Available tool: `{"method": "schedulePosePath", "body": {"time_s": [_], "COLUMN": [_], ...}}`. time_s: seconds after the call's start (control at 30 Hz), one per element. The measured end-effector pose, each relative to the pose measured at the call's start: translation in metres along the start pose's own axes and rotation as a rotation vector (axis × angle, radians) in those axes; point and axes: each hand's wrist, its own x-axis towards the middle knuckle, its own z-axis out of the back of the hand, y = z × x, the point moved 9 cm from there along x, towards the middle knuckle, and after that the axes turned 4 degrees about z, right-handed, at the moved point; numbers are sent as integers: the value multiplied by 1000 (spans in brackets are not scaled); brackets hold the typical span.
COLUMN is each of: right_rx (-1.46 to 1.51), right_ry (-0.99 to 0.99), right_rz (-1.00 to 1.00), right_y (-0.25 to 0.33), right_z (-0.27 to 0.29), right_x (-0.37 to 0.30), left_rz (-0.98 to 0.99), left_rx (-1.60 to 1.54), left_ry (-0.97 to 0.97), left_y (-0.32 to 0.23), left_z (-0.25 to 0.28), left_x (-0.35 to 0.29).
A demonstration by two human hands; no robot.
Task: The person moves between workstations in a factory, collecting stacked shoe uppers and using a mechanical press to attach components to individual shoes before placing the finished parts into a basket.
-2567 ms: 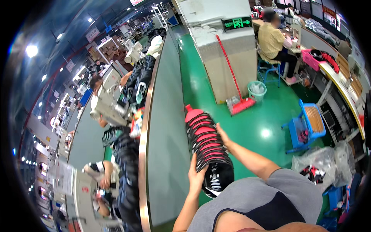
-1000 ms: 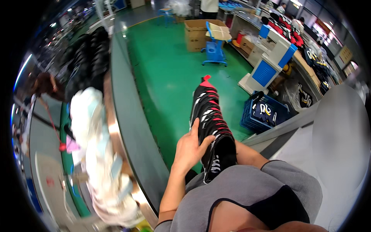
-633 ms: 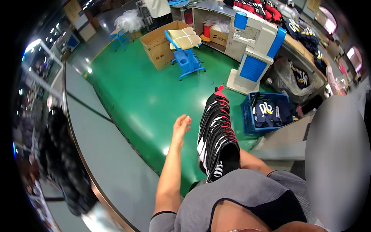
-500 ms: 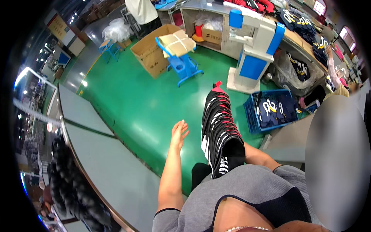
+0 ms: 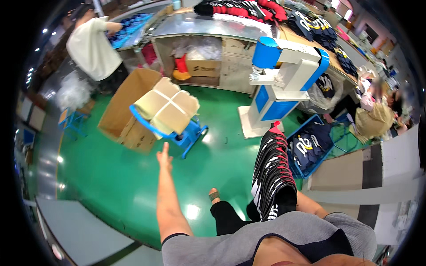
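Note:
A tall stack of black, red and white shoe uppers [image 5: 273, 170] leans against my right side, held up on my right forearm [image 5: 310, 206]. The stack hides my right hand. My left hand [image 5: 164, 156] is stretched out ahead with its fingers apart, holding nothing, above the green floor [image 5: 111, 177]. It points toward a blue trolley [image 5: 191, 133] that carries a tied bundle of flat cardboard [image 5: 166, 106].
An open cardboard box [image 5: 128, 106] stands left of the trolley. A blue and white machine [image 5: 284, 75] and a blue crate of dark pieces [image 5: 310, 148] are ahead right. One person stands at a long worktable [image 5: 230, 24] behind; another sits far right. A grey table [image 5: 75, 230] lies lower left.
My left hand has let go of the stack and swung out in front. My view has turned away from the long conveyor toward the trolley and machine; the stack stays on my right arm.

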Motion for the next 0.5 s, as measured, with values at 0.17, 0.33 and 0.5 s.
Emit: {"method": "schedulePosePath", "body": {"time_s": [0.17,0.33,0.5], "right_rx": [94,231,288], "right_ry": [-254,-511,-577], "right_rz": [-92,-155,-144], "right_y": [-3,-13,43], "right_z": [42,94,115], "right_x": [19,15,50], "left_rz": [-182,14,51], "left_rx": [-149,-232,-152], "left_ry": [62,156,141], "left_y": [-62,-36,-31], "left_z": [-35,-75,-42], "left_x": [141,157,123]}}
